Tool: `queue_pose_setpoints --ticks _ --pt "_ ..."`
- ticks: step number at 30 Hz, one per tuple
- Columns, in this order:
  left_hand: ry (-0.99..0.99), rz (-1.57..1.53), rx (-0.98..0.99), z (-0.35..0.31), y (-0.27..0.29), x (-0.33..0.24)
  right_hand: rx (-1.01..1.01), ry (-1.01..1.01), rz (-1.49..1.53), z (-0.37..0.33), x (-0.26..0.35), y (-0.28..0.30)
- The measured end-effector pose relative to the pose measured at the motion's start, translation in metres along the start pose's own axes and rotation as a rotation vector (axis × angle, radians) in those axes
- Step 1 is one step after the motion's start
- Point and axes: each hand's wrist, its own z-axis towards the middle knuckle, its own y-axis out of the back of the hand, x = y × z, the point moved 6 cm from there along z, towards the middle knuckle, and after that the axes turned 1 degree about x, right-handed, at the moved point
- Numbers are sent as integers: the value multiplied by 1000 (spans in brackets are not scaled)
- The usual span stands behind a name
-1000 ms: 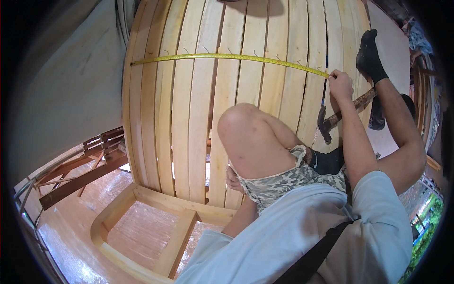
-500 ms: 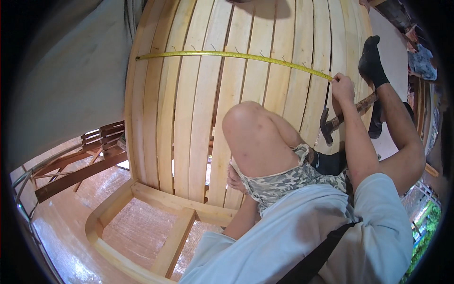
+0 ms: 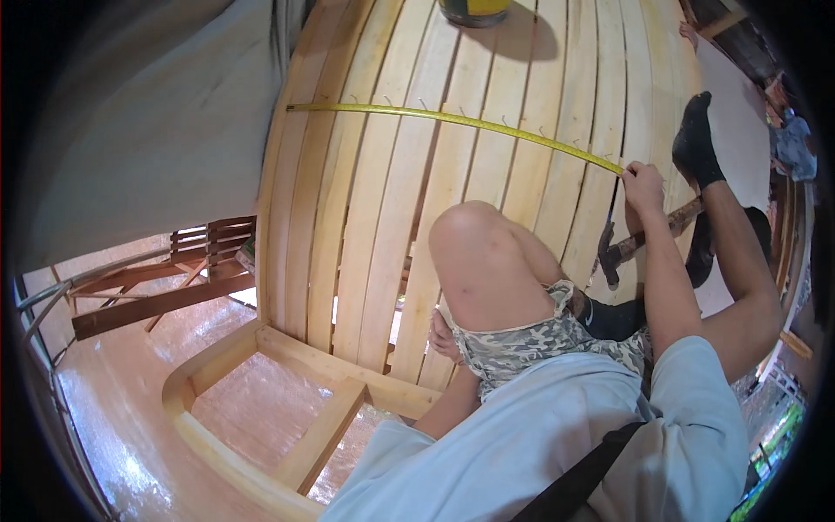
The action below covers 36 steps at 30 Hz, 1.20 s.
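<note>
yellow tape measure [image 3: 487,124]: stretched across wooden slats [image 3: 403,209] | right hand [image 3: 644,186]: gripping tape's right end | left hand [image 3: 444,337]: well below tape | hammer [image 3: 630,246]: below tape's right end | nails [image 3: 424,103]: row just above tape | yellow-dark can [image 3: 475,10]: farther above tape

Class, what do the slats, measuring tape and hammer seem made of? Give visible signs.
Slats: pale wood, seemingly unvarnished, by the visible grain. Measuring tape: probably coated metal, looking thin, yellow and smooth; plastic is possible. Hammer: dull, dark head, likely steel; blotchy brown handle, perhaps wood.

Smooth wooden slats [image 3: 404,174] and a metal hammerhead [image 3: 611,256]
</note>
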Motion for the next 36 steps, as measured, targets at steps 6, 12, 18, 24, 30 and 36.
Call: queue_pose_setpoints --ticks 6,12,18,24,30,36 --pt "-20 11 10 2 2 1 -46 1 23 0 3 1" --pt "-27 15 12 -1 2 -3 -108 -3 -17 0 4 3" --pt "-44 62 12 1 12 -8 -15 -43 -62 -2 11 6" --pt "-15 26 5 -1 6 -6 18 -57 -86 3 10 1" --pt "13 -14 4 -1 -3 -3 -32 -41 -103 1 11 2" --pt "32 -30 0 0 -2 1 19 -41 -134 3 14 5"
